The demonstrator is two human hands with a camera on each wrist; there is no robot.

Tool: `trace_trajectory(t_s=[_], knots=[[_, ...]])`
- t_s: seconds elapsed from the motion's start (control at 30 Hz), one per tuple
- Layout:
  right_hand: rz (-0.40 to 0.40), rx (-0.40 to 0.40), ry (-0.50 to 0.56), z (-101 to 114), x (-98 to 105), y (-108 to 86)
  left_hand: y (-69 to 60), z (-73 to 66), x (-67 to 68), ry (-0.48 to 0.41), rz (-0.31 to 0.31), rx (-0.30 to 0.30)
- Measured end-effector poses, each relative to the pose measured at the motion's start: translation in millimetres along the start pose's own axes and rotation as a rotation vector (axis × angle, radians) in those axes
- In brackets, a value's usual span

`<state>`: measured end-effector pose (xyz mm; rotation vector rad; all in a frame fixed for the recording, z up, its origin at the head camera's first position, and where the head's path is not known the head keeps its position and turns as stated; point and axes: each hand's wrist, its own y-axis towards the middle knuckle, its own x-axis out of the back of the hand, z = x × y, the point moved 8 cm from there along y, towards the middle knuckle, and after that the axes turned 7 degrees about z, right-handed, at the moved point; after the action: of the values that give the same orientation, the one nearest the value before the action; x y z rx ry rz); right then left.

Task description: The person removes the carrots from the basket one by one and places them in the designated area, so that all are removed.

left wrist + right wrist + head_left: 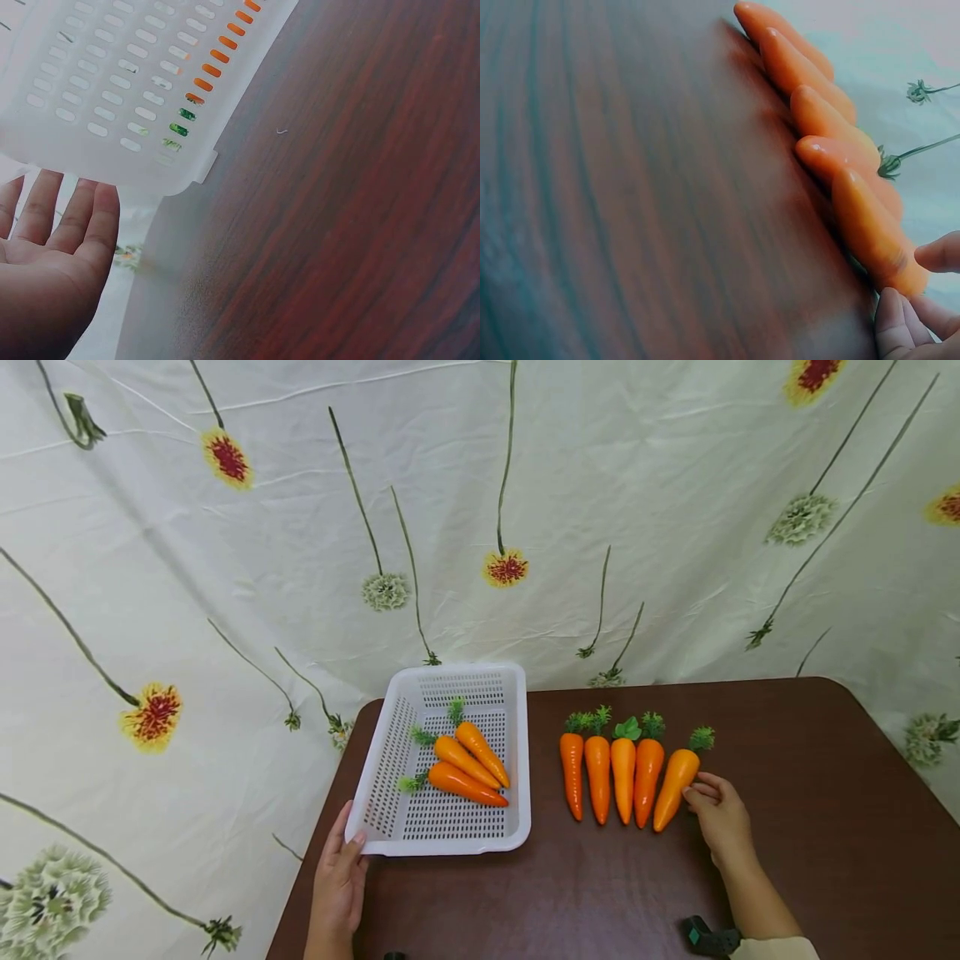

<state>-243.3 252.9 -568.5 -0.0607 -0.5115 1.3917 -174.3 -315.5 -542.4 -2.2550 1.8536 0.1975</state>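
A white perforated plastic basket sits on the left part of the table, with three orange carrots with green tops lying in it. My left hand grips its near left corner, thumb on the rim; from the left wrist view, the fingers reach up behind the basket wall. Right of the basket several carrots lie in a row, tops away from me. The rightmost carrot leans at an angle. My right hand holds it by its thick end, between thumb and fingers.
A dark brown wooden table carries everything. Behind it and on the left hangs a pale flowered cloth. Near my right wrist a black strap-like device shows. In the row, the neighbouring carrot lies close to the held one.
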Motion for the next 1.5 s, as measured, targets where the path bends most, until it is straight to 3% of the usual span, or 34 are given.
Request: trace_trajectory(t_s=[0.67,1.07,1.5], knots=[[0.09,0.009,-0.026,5,-6,1.2,-1.3,-1.7,-0.4,-0.007,0.002,0.021],[0.02,0.005,0.025,8,-2,-2.2,-1.0,-3.3,-2.2,-0.007,0.025,0.008],[-0.019,0.056,0.087,20,2,-7.1,-1.3,-2.3,-1.0,-0.004,0.003,0.029]])
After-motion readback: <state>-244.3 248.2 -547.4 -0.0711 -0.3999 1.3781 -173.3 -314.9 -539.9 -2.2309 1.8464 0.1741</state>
